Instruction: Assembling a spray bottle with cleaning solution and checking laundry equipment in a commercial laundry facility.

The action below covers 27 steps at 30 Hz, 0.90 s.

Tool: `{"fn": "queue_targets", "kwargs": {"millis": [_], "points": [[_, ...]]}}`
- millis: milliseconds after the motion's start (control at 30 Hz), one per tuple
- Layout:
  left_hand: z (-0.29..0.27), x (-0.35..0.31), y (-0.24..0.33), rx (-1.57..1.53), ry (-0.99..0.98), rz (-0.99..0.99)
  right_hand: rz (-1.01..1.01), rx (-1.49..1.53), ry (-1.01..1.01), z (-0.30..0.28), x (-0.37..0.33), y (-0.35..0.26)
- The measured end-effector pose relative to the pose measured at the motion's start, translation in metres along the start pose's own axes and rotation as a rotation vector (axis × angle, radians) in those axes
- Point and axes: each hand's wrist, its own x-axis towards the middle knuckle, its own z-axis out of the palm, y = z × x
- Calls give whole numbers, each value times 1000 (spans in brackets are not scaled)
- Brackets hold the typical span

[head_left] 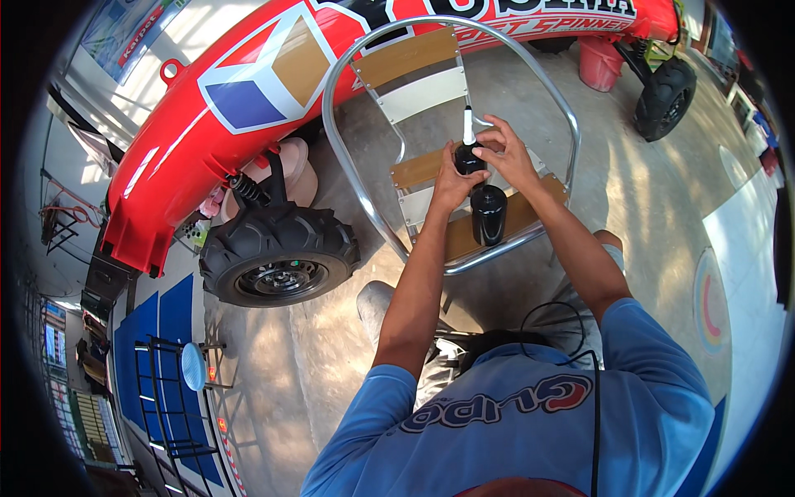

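Note:
In front of me, over the seat of a metal-framed chair (431,174), is a black bottle (469,157) with a slim white stem (468,126) tipped in black rising from its top. My left hand (452,180) wraps round the bottle's side. Fingers of my right hand (507,156) close on its upper part, near the base of the stem. A second glossy black bottle (489,217) is on the wooden seat slats, closer to me, and neither hand grips it. My fingers hide part of the held bottle, and its underside does not show.
A long red machine body (190,141) arches behind the chair, with a chunky black tyre (281,257) at left and another wheel (665,99) at far right. A red bucket (600,65) hangs or stands near it. At left is a black metal rack (170,398).

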Motion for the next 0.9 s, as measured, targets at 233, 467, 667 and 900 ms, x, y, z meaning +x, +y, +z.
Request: {"fn": "queue_targets", "kwargs": {"millis": [233,467,667,900], "points": [[-1,-2,-2,11,41,54,-59,150,16,8,-14,2],[-5,-6,9,43,13,-19,112,110,166,1,-16,-2],[5,-1,6,-11,4,56,-68,106,220,-13,16,11],[-1,-3,1,13,50,16,112,183,-194,-11,18,-14]]}}
